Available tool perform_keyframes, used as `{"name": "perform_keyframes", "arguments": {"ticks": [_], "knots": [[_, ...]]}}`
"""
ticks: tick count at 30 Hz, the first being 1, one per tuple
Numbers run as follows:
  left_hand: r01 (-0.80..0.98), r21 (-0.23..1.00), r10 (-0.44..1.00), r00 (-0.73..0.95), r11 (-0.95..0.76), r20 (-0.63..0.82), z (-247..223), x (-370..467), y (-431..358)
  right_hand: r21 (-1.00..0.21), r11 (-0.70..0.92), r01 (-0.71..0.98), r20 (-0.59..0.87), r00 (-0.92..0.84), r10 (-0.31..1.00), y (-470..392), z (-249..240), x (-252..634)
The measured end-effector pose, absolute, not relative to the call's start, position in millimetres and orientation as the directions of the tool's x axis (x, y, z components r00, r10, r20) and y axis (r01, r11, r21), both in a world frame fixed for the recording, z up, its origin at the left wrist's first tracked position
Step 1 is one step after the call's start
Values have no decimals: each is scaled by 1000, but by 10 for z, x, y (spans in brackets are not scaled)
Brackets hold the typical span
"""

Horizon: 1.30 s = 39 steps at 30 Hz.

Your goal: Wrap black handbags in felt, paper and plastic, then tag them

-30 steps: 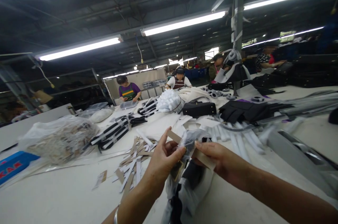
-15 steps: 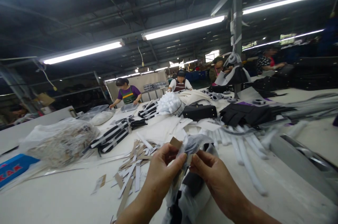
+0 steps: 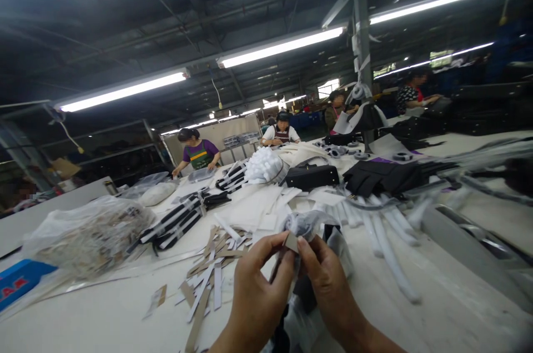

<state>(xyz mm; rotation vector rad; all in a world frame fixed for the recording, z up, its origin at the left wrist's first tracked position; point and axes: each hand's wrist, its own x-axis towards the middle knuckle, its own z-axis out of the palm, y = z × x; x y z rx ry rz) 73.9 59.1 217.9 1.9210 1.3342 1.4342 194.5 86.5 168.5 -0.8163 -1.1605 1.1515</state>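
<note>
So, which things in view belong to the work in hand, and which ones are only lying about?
Work in hand:
brown card piece, in left hand and right hand
wrapped black item beneath, probably
loose strips nearby, possibly

Seemingly lying about:
black bag
white tubes
blue item

Long white tubes [image 3: 283, 48] light the scene from overhead, glaring against a dim, murky ceiling [image 3: 104, 9]; a far window [image 3: 328, 88] is washed out. The pale counter [image 3: 104, 308] is evenly but softly lit, with weak shadows. The left hand [image 3: 260, 281] and right hand [image 3: 331, 281] look slightly soft, fine detail smeared. Far right sinks into darkness, and the wide view stretches things toward the edges.
</note>
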Motion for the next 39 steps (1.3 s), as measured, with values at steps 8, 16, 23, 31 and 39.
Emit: {"name": "perform_keyframes", "arguments": {"ticks": [8,16,23,31,39], "knots": [[681,513,777,134,-523,615,2286,666,584,-930,236,-281,252,-21,968,855,1694,1933],[947,-194,471,298,-257,830,2034,786,519,-873,208,-440,255,-50,966,904,1605,1810],[948,-305,465,312,-92,829,1813,917,522,-824,152,-546,238,-90,967,897,1551,1788],[959,-205,508,278,-195,815,1834,857,500,-863,216,-457,309,-137,941,849,1692,1925],[693,609,877,67,-385,477,2233,572,593,-889,117,-443,239,-232,943,884,1744,2053]]}}
